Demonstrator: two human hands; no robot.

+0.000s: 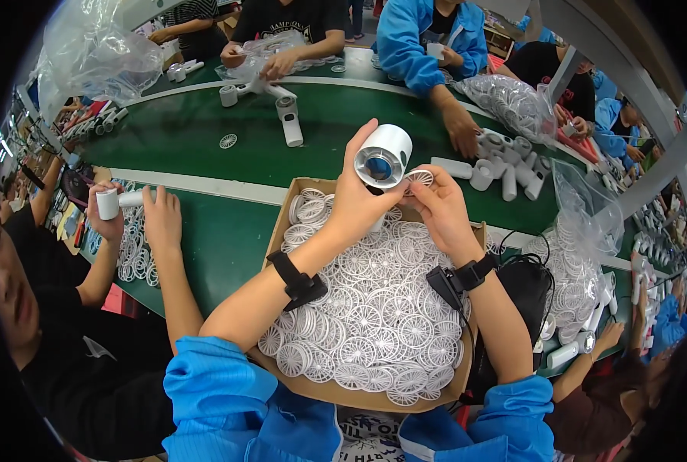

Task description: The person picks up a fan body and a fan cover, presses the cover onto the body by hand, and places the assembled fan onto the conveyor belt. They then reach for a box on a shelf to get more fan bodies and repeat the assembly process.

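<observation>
My left hand (349, 202) is wrapped round a white hair dryer housing (393, 142), its open round end tilted toward me and showing a dark, bluish inside. Between the fingers of my right hand (445, 214) is a white spoked grille (419, 182), held close to the housing's open end. Whether the two parts touch cannot be made out. Below both hands sits an open cardboard box (280, 235) heaped with white spoked grilles (382, 292).
A green conveyor belt (182, 127) runs across, carrying a white dryer housing (290, 127) and a loose grille (228, 141). White housings (505, 165) cluster at right, near a plastic bag of grilles (570, 277). A co-worker's hands (162, 219) work at left; others work across the belt.
</observation>
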